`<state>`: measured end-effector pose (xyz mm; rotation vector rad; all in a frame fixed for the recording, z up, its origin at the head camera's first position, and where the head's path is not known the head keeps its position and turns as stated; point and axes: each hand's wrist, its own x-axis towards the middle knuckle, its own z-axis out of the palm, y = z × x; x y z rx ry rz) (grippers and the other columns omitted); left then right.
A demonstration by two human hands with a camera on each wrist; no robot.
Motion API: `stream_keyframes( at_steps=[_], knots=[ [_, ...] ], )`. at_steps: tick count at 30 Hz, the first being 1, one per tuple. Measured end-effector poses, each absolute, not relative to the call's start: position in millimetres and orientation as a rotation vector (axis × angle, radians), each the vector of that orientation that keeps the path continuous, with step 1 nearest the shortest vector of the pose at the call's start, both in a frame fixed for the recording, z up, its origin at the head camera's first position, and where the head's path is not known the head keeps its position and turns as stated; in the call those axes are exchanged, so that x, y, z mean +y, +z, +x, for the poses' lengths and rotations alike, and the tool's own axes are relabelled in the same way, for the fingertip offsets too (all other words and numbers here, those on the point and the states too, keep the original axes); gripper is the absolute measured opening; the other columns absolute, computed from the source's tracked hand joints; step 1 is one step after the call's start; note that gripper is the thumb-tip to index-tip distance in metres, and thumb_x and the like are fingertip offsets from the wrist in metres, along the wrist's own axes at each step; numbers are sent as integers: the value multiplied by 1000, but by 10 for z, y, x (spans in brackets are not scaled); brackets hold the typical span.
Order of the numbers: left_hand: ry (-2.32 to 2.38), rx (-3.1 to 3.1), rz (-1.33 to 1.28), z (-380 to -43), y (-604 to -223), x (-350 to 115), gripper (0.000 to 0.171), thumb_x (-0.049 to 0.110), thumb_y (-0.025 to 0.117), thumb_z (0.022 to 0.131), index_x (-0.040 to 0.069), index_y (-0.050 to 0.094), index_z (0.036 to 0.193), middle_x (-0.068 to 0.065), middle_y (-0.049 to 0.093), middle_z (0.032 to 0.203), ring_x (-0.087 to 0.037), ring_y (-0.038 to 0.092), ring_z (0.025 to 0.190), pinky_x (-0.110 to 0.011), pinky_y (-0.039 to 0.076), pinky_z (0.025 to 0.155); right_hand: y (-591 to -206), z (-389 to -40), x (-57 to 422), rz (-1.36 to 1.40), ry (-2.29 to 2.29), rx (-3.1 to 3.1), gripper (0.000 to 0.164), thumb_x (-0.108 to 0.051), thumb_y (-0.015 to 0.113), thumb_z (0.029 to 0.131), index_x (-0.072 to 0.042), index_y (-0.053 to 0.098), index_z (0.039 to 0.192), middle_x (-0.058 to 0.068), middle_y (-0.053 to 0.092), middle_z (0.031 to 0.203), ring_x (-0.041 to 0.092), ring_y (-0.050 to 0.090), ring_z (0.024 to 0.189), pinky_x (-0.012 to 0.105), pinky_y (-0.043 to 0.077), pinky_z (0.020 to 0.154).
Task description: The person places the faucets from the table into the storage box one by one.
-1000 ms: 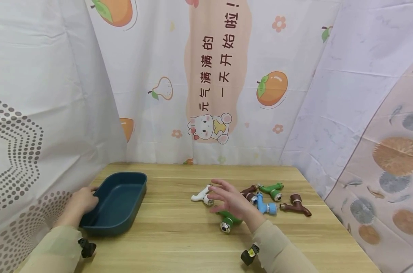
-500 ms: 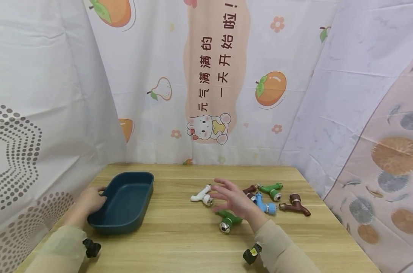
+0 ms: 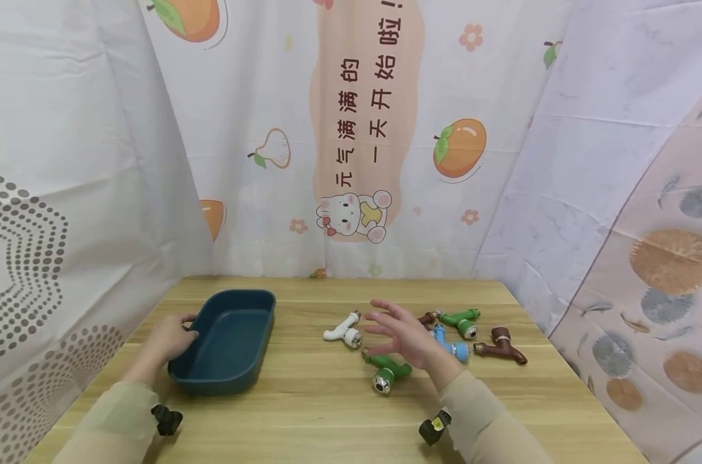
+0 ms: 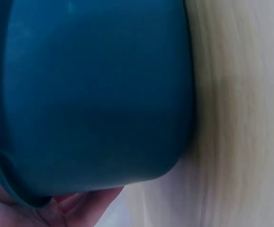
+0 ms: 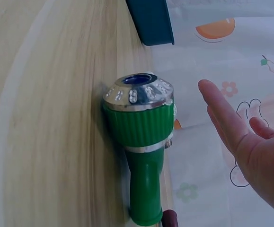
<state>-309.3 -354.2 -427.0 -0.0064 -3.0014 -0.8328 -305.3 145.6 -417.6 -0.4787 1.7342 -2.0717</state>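
My left hand (image 3: 173,338) grips the left rim of a dark teal plastic basin (image 3: 220,385), thumb hooked over the edge. In the left wrist view the basin's outer wall (image 4: 94,94) fills much of the picture. Fingers spread, my right hand (image 3: 405,336) hovers above the table with nothing in it. Just below and in front of it lies a green tap (image 3: 391,368) with a silvery knob end, seen large in the right wrist view. A white tap (image 3: 343,331) lies to the left of that hand. Behind its wrist is a blue tap (image 3: 452,348), partly covered.
Further right lie another green tap (image 3: 462,321) and a brown tap (image 3: 503,349). A second brown tap (image 3: 427,319) is mostly hidden behind my right hand. Printed curtains (image 3: 269,251) enclose the wooden table (image 3: 304,412) at the back and sides.
My left hand has slid the basin to the right along the table. My right hand has shifted slightly right, still spread, uncovering more of the white and near green taps.
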Motion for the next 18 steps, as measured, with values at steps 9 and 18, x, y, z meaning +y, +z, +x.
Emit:
stream_keyframes(
  at_steps=[9, 18],
  knots=[
    [-889, -2975, -29, -3090, -4240, -3374, 48, 10, 61, 97, -14, 51, 138, -37, 61, 118, -46, 65, 99, -53, 56, 76, -4169, -3055, 1504, -481, -2081, 1764, 69, -30, 58, 105, -6, 24, 159, 29, 29, 158, 50, 32, 142, 62, 50, 95],
    [-1005, -2964, -41, -3064, -4234, -3248, 49, 12, 61, 98, -13, 50, 139, -38, 60, 117, -44, 65, 98, -45, 58, 67, -4202, -3070, 1543, -485, -2082, 1773, 69, -29, 58, 105, -5, 23, 159, 30, 29, 158, 51, 32, 142, 61, 51, 94]
  ],
)
